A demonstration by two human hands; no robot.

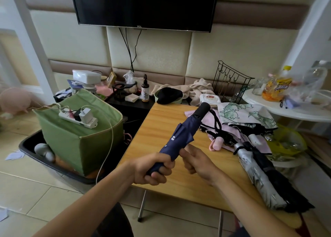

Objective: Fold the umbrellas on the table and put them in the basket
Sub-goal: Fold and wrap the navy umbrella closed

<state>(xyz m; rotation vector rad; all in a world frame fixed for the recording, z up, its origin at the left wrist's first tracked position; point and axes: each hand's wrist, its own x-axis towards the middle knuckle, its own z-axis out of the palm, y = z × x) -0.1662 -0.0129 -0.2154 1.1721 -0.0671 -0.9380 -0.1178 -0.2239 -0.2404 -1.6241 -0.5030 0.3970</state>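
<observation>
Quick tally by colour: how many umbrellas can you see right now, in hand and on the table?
Navy umbrella, held in both hands: 1
Pink umbrella on the table: 1
White floral umbrella on the table: 1
Grey patterned umbrella, folded, on the table: 1
Black umbrella beside it: 1
Total: 5, though the pile may hide more.

television (143, 4): "TCL" is read on lower bezel | navy umbrella (179, 136): white marks are seen, illegible | snack bag (279, 88): lettering blurred, unread
</observation>
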